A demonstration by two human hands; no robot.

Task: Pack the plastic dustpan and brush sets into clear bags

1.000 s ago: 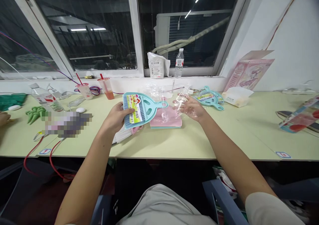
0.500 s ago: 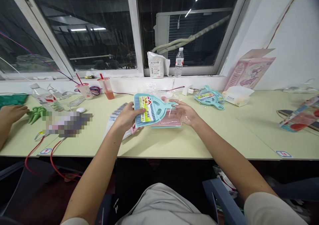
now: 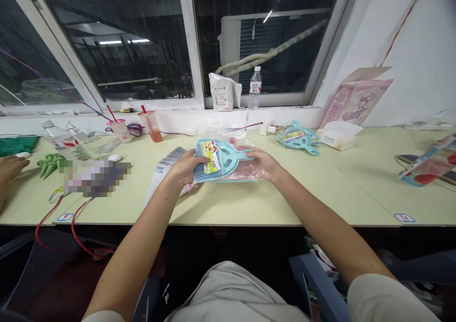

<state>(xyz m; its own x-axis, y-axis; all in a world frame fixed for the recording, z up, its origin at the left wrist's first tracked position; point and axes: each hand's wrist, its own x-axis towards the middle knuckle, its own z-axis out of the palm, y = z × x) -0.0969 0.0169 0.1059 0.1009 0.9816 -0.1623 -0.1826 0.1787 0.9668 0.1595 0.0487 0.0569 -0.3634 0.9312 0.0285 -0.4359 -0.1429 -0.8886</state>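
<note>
A light-blue mini dustpan and brush set [image 3: 231, 161] with a yellow printed label [image 3: 211, 156] is held tilted above the desk. My left hand [image 3: 184, 166] grips its bristle end, thumb on the front by the label. At the handle end, the fingers of my right hand [image 3: 266, 164] close around the handle. Beneath it is a pink set in clear plastic [image 3: 245, 171], partly hidden. A fanned stack of printed cards [image 3: 160, 172] lies behind my left wrist, with a pink brush edge [image 3: 188, 187] on it.
Another light-blue dustpan set [image 3: 298, 139] lies at the back right beside a tissue pack [image 3: 338, 136] and a pink box [image 3: 359, 99]. Drink cups [image 3: 151, 127] and a green clip-like bundle [image 3: 51, 164] are on the left, near another person's hand [image 3: 12, 170].
The dustpan set has lowered slightly and shifted a little right, with both hands still on it. At the left, the other person's hand has moved off the green bundle and holds a small white object.
</note>
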